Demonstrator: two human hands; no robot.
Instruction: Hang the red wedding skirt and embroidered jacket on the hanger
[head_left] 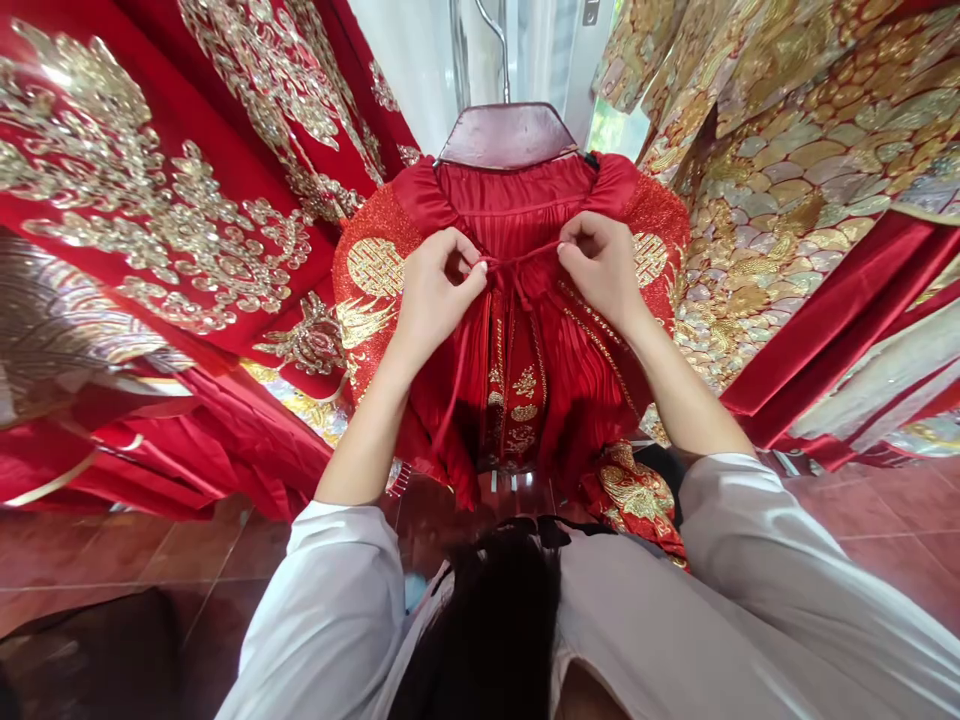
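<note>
A red dress [525, 225] with gathered shoulders and gold embroidery hangs in front of me on a wide hanger [507, 137]. Across its neckline runs a thin red drawstring [525, 258], with a knot or bow at the middle and an end trailing down on the left. My left hand [442, 285] pinches the cord left of the knot, thumb against curled fingers. On the other side my right hand [600, 255] is closed on the same cord, pulled out toward the right shoulder. Both hands are just in front of the cloth.
A red garment [150, 180] with silver beadwork hangs close on the left. Gold scale-patterned garments [810, 150] hang on the right. Below is a reddish tiled floor [885, 510], with a dark object [97, 650] at lower left.
</note>
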